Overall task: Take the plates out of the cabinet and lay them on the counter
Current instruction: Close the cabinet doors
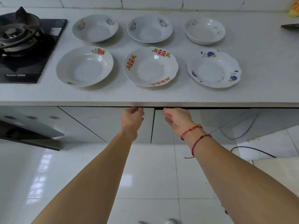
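Several white plates lie in two rows on the pale counter [258, 81]. The front row holds one with orange fruit [84, 66], one with red characters [150, 67] and one with blue flowers [213, 69]. Behind them sit more floral plates [95, 28], [149, 29], [204, 31]. Under the counter edge, my left hand [132, 118] grips the top edge of the left cabinet door [113, 125]. My right hand [176, 118] curls its fingers on the top edge of the right cabinet door [163, 135]. Both doors look closed, so the cabinet's inside is hidden.
A black gas hob [24, 46] with a burner stands at the counter's left. A dark object [289, 26] and something yellow [293, 11] sit at the far right. A black cable [252, 150] lies on the white tiled floor to the right.
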Motion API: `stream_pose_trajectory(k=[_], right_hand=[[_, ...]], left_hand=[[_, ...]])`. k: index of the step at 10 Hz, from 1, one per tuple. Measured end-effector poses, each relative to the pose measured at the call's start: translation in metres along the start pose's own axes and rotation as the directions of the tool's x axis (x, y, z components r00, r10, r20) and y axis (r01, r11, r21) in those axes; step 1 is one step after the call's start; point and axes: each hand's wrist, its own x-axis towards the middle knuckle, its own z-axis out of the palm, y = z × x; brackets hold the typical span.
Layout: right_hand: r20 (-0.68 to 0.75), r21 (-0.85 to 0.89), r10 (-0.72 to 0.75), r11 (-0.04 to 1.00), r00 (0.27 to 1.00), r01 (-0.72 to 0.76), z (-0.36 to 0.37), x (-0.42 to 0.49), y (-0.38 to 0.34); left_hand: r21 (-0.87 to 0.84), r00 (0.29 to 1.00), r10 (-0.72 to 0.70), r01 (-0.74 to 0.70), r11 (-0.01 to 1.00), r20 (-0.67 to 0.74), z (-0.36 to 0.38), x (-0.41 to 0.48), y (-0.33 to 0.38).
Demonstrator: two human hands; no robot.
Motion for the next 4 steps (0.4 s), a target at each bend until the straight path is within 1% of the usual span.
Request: stream_pose_trajectory(k=[1, 2, 3, 4], right_hand=[[-0.01, -0.173, -0.019, 0.985, 1.0, 0.017, -0.008, -0.018, -0.004], [0.004, -0.444, -0.128, 0.889, 0.992, 0.116, -0.017, -0.042, -0.009], [0.094, -0.651, -0.234, 0.721, 0.968, 0.238, -0.024, -0.07, -0.018], [0.179, -0.756, -0.317, 0.562, 0.931, 0.337, -0.032, -0.101, -0.026]], left_hand=[[0.223, 0.996, 0.081, -0.085, 0.971, 0.026, -0.009, -0.018, 0.001], [0.375, 0.984, 0.173, -0.179, 0.91, 0.049, -0.017, -0.039, 0.005], [0.522, 0.956, 0.28, -0.283, 0.805, 0.087, -0.026, -0.059, 0.007], [0.629, 0.92, 0.373, -0.359, 0.69, 0.116, -0.035, -0.083, 0.013]])
